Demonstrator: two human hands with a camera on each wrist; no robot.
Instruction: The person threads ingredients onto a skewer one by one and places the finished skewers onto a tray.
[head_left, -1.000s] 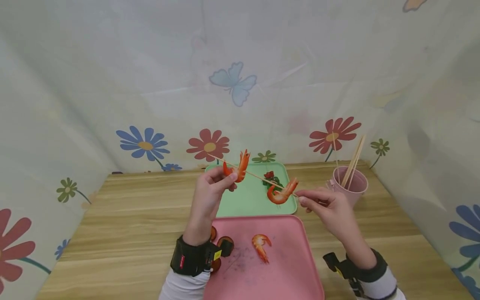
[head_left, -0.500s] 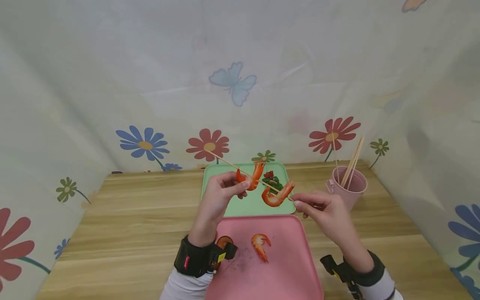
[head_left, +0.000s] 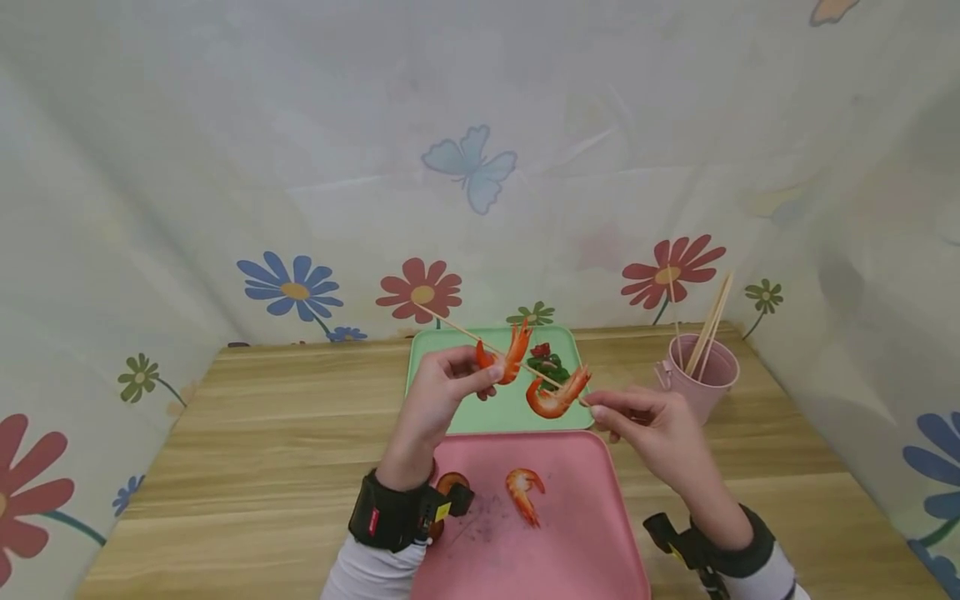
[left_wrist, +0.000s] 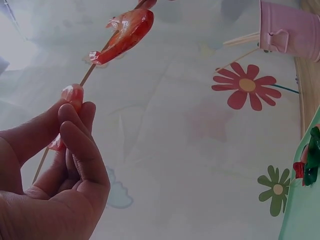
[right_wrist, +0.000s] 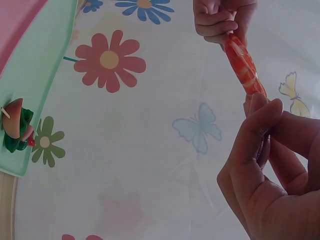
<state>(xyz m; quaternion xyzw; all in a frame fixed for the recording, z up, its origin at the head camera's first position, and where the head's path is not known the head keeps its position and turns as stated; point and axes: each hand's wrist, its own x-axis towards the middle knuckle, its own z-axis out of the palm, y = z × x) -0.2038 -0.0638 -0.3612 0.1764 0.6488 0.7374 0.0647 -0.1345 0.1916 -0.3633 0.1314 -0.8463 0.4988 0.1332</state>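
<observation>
A thin wooden skewer (head_left: 444, 317) slants across in front of me, above the trays. My left hand (head_left: 444, 387) pinches an orange-red shrimp (head_left: 513, 357) that is on the skewer's middle stretch. A second curled shrimp (head_left: 555, 402) is threaded nearer the right end. There my right hand (head_left: 658, 421) grips the skewer between thumb and fingers, close beside that shrimp. In the left wrist view, the second shrimp (left_wrist: 131, 32) shows apart from the pinched one, with bare skewer between them. The right wrist view has the right hand's fingers (right_wrist: 250, 135) hiding the skewer's end.
Below the hands lies a pink tray (head_left: 570, 558) with a loose shrimp (head_left: 522, 497) and brown-rimmed round slices (head_left: 452, 482) partly behind the left wrist. Behind it, a green tray (head_left: 480, 415) bears green and red pieces (head_left: 551, 367). A pink bucket (head_left: 701, 375) holds several sticks at right.
My left hand and its shrimp have moved right along the skewer, nearer the second shrimp. The right hand has shifted slightly left. Over the last half second almost nothing moves.
</observation>
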